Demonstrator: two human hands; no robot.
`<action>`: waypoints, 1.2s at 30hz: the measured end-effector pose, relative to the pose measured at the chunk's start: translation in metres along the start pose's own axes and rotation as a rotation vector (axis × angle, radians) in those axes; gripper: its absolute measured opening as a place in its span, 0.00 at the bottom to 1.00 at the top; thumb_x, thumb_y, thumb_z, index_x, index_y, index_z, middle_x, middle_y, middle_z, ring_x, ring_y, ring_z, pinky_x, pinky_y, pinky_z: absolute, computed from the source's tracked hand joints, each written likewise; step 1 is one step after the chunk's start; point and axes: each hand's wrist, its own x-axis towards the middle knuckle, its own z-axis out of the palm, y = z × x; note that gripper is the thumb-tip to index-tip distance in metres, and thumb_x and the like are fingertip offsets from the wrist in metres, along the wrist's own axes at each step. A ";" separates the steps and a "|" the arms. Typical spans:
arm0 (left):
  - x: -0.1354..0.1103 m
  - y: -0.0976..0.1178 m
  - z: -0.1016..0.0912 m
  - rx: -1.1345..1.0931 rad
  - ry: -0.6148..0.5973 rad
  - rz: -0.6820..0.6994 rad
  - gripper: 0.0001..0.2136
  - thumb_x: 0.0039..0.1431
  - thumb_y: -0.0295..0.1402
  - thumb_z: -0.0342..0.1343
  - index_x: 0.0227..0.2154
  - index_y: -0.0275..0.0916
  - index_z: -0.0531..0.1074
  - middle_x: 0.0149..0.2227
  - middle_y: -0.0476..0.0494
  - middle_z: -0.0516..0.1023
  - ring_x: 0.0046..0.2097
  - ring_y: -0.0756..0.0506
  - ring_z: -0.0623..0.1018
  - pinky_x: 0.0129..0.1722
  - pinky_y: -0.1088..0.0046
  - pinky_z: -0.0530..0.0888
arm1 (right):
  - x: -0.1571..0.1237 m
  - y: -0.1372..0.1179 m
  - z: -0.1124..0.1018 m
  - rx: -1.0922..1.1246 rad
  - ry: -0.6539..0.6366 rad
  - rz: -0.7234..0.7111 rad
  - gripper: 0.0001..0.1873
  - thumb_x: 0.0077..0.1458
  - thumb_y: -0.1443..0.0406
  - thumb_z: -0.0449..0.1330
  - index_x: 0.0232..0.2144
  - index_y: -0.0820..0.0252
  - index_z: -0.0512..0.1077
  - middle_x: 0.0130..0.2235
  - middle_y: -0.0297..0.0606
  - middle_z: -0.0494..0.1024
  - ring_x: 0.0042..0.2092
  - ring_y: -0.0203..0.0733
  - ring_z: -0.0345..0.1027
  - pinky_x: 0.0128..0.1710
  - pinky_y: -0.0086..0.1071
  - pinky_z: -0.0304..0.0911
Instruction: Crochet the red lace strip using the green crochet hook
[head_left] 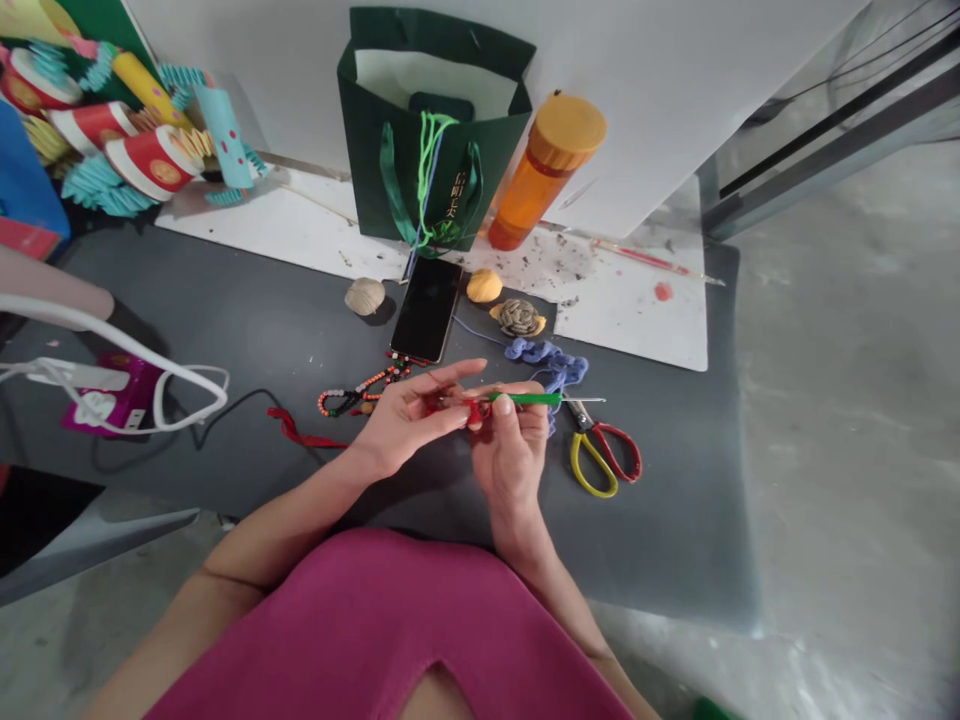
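My right hand (pixel 514 450) pinches a green-handled crochet hook (pixel 536 399) between thumb and fingers, its thin metal end pointing right. Against it, my left hand (pixel 405 420) has thumb and fingers closed on a small piece of red crochet (pixel 478 411), partly hidden by the fingers. Red yarn (pixel 300 432) trails out on the table left of that hand. Just beyond the hands lie a beaded string (pixel 352 395) and a black phone (pixel 427 310). Purple-blue crochet (pixel 551 360) and scissors (pixel 606 455) with red and yellow handles lie right of my right hand.
Along the back of the grey table (pixel 660 540) stand a dark green paper bag (pixel 427 180) and an orange bottle (pixel 547 170). Two yarn balls and a crocheted flower (pixel 519 317) lie near the phone. A purple box (pixel 112 400) with white cables is at left.
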 end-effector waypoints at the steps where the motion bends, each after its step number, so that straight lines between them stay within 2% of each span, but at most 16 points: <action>1: -0.001 -0.001 0.001 0.027 0.003 0.022 0.23 0.52 0.36 0.77 0.53 0.46 0.85 0.35 0.48 0.82 0.38 0.50 0.78 0.43 0.72 0.77 | -0.001 0.001 0.002 -0.007 0.016 -0.021 0.16 0.54 0.52 0.74 0.33 0.49 0.72 0.29 0.26 0.81 0.27 0.37 0.75 0.29 0.33 0.73; 3: -0.003 -0.003 0.004 0.078 0.021 0.069 0.24 0.53 0.39 0.76 0.53 0.45 0.85 0.36 0.47 0.83 0.38 0.50 0.78 0.44 0.71 0.78 | -0.003 0.002 0.003 -0.032 0.034 -0.059 0.14 0.55 0.53 0.73 0.32 0.49 0.73 0.30 0.28 0.81 0.30 0.39 0.77 0.31 0.34 0.75; 5: -0.005 -0.003 0.006 0.117 0.045 0.123 0.22 0.55 0.42 0.75 0.53 0.45 0.85 0.33 0.49 0.81 0.35 0.51 0.76 0.41 0.73 0.77 | -0.005 0.001 0.002 -0.064 0.009 -0.093 0.11 0.56 0.55 0.73 0.33 0.49 0.75 0.31 0.29 0.83 0.31 0.39 0.78 0.32 0.35 0.76; 9: -0.008 -0.002 0.007 0.153 0.068 0.225 0.17 0.62 0.47 0.69 0.49 0.44 0.86 0.27 0.50 0.77 0.28 0.53 0.72 0.30 0.76 0.73 | -0.009 -0.005 -0.005 -0.158 -0.146 -0.197 0.05 0.59 0.59 0.72 0.35 0.48 0.79 0.36 0.33 0.85 0.36 0.42 0.80 0.32 0.36 0.78; 11: -0.010 0.002 0.005 0.151 0.041 0.273 0.15 0.61 0.47 0.69 0.45 0.45 0.87 0.26 0.49 0.78 0.25 0.53 0.71 0.26 0.75 0.71 | -0.010 -0.008 -0.008 -0.187 -0.228 -0.236 0.06 0.58 0.61 0.73 0.38 0.46 0.80 0.41 0.35 0.86 0.36 0.42 0.79 0.30 0.35 0.77; 13: -0.010 0.009 0.001 0.095 -0.003 0.313 0.13 0.57 0.48 0.72 0.39 0.49 0.87 0.20 0.53 0.73 0.21 0.53 0.67 0.26 0.73 0.71 | -0.010 -0.011 -0.007 -0.161 -0.302 -0.202 0.13 0.58 0.62 0.73 0.45 0.44 0.79 0.49 0.35 0.85 0.31 0.37 0.76 0.27 0.33 0.75; 14: -0.011 0.014 -0.002 0.038 -0.008 0.330 0.12 0.54 0.50 0.73 0.37 0.52 0.87 0.16 0.56 0.67 0.18 0.54 0.62 0.27 0.71 0.72 | -0.009 -0.012 -0.005 -0.141 -0.334 -0.156 0.16 0.59 0.62 0.72 0.49 0.43 0.78 0.53 0.36 0.85 0.29 0.34 0.75 0.26 0.32 0.74; 16: -0.012 0.022 -0.006 -0.066 0.061 0.293 0.12 0.48 0.53 0.75 0.33 0.57 0.86 0.12 0.60 0.54 0.16 0.54 0.56 0.33 0.67 0.76 | -0.009 -0.011 -0.001 -0.121 -0.412 -0.031 0.18 0.63 0.60 0.69 0.55 0.42 0.76 0.56 0.37 0.84 0.27 0.32 0.74 0.25 0.31 0.74; 19: -0.012 0.031 -0.009 -0.132 0.121 0.211 0.14 0.43 0.54 0.76 0.31 0.58 0.84 0.12 0.62 0.48 0.15 0.55 0.53 0.38 0.63 0.79 | -0.009 -0.006 0.004 -0.152 -0.535 0.134 0.17 0.64 0.53 0.68 0.52 0.49 0.77 0.44 0.37 0.87 0.25 0.32 0.74 0.23 0.29 0.73; 22: -0.012 0.034 -0.010 -0.206 0.027 0.183 0.12 0.44 0.49 0.75 0.31 0.57 0.83 0.12 0.64 0.47 0.15 0.55 0.52 0.46 0.60 0.83 | -0.009 -0.002 0.004 -0.162 -0.570 0.236 0.19 0.59 0.48 0.71 0.41 0.55 0.78 0.29 0.32 0.84 0.22 0.32 0.71 0.20 0.26 0.69; 24: -0.011 0.035 -0.011 -0.257 -0.049 0.187 0.09 0.46 0.46 0.75 0.31 0.58 0.84 0.11 0.65 0.46 0.14 0.55 0.52 0.51 0.58 0.84 | -0.009 -0.001 0.002 -0.139 -0.550 0.285 0.21 0.57 0.46 0.71 0.34 0.56 0.77 0.25 0.31 0.81 0.20 0.31 0.68 0.18 0.25 0.65; 26: -0.010 0.035 -0.013 -0.280 -0.073 0.209 0.08 0.47 0.43 0.75 0.30 0.58 0.83 0.11 0.66 0.45 0.13 0.56 0.51 0.55 0.58 0.84 | -0.008 -0.003 0.002 -0.097 -0.525 0.314 0.24 0.58 0.43 0.68 0.29 0.57 0.76 0.22 0.31 0.79 0.18 0.30 0.64 0.15 0.24 0.59; 29: -0.009 0.037 -0.016 -0.287 -0.008 0.212 0.03 0.54 0.42 0.69 0.28 0.55 0.81 0.11 0.66 0.40 0.12 0.56 0.50 0.58 0.52 0.82 | -0.007 -0.008 0.002 -0.039 -0.477 0.346 0.26 0.58 0.42 0.68 0.25 0.56 0.74 0.20 0.30 0.77 0.17 0.29 0.62 0.14 0.23 0.55; 33: -0.008 0.041 -0.015 -0.361 0.160 0.173 0.16 0.67 0.44 0.56 0.22 0.55 0.78 0.11 0.65 0.34 0.11 0.56 0.46 0.64 0.44 0.77 | -0.005 -0.015 0.000 0.018 -0.500 0.394 0.24 0.52 0.47 0.75 0.24 0.56 0.72 0.19 0.27 0.75 0.16 0.27 0.59 0.15 0.22 0.54; 36: -0.007 0.048 -0.013 -0.400 0.260 0.186 0.21 0.71 0.44 0.52 0.21 0.55 0.79 0.12 0.65 0.33 0.11 0.57 0.42 0.67 0.42 0.73 | -0.001 -0.019 -0.003 0.052 -0.533 0.381 0.25 0.51 0.47 0.75 0.23 0.56 0.71 0.18 0.25 0.72 0.15 0.26 0.52 0.13 0.22 0.47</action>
